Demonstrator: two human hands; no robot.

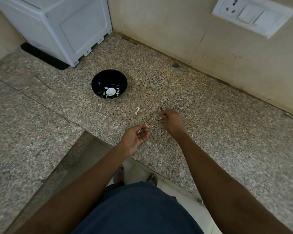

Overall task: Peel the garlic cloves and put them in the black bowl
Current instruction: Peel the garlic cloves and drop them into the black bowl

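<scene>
Right hand (171,119) pinching white garlic bit (161,117)

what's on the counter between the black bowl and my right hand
In the head view, one pale scrap of garlic skin lies on the granite between the black bowl and the right hand; otherwise bare counter.

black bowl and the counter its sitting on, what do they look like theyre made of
The black bowl looks like glazed ceramic or possibly melamine: its dark inside is glossy and catches small highlights, so the look alone cannot settle it. The counter looks like polished granite, going by its speckled pink, grey and black grain and the straight seams between slabs.
</scene>
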